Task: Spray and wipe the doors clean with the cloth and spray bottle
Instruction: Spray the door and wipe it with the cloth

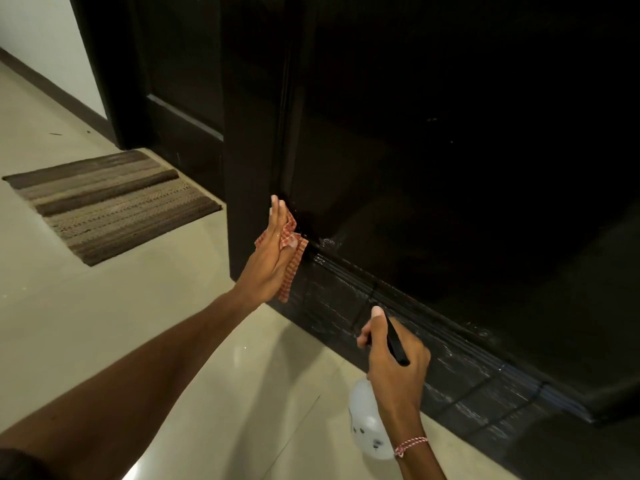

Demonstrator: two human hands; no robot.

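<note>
**Head cam: cloth on the door's low corner, bottle in the other hand**

So the red-and-white checked cloth point(293, 268) sits flat against the dark door point(450, 168), down near its left edge, just above the bottom rail. One strip of it hangs loose below the palm. The left hand point(273, 252) presses it there with the fingers straight and held together, pointing up, not curled round the fabric.

The spray bottle point(365, 420) is lower and to the right, off the floor and just short of the door. The right hand point(394, 358) is wrapped round its black neck with the index finger stretched out along the top, and the cloudy white body hangs under the wrist. The bottom rail looks wet and streaky between the two hands and further right.

There's a thread bracelet point(410, 445) on the right wrist. Further out, a striped brown doormat point(110, 202) lies on the pale tiled floor point(104, 323), in front of a second door point(180, 98) that's also dark.
</note>
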